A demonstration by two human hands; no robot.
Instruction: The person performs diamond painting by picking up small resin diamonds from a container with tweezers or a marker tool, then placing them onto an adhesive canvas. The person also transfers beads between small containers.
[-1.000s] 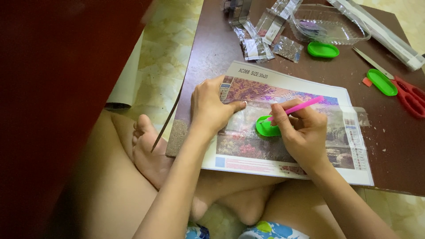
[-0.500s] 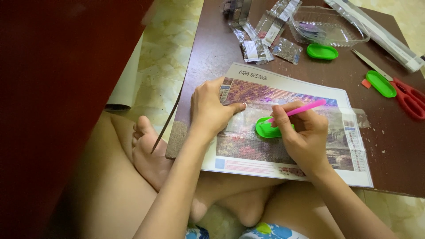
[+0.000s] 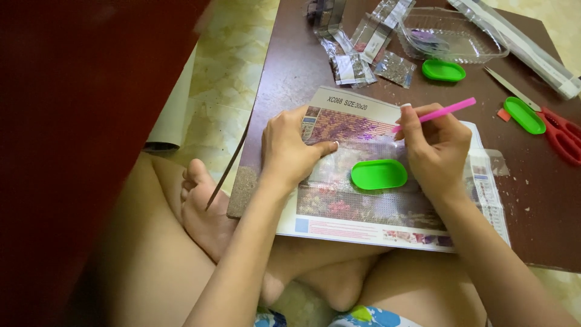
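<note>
**Pink pen at the upper band of a diamond-painting canvas**

Pink and thin, the applicator pen [image 3: 437, 112] sits pinched in the fingers of the right hand [image 3: 437, 148], which are closed firmly around its lower shaft; its tip points down-left onto the canvas [image 3: 363, 209], near the purple upper band of the picture. The left hand [image 3: 290, 148] holds nothing: it lies palm down with fingers spread loosely, pressing the canvas's upper left part flat against the brown board [image 3: 290, 66].

A green oval bead tray [image 3: 379, 174] rests on the canvas between the two hands, just below the pen's tip (whether beads lie in it cannot be made out).

As for progress, the top strip looks denser and more finished than the middle, where a pale, gridded stretch suggests uncovered cells; my judgement is that much of the picture is left to fill.

Further up the board lie small clear bead packets [image 3: 354, 63], a clear plastic container [image 3: 451, 35], two more green trays [image 3: 443, 70] [image 3: 524, 115] and red-handled scissors [image 3: 560, 133], all well apart from the hands.
</note>
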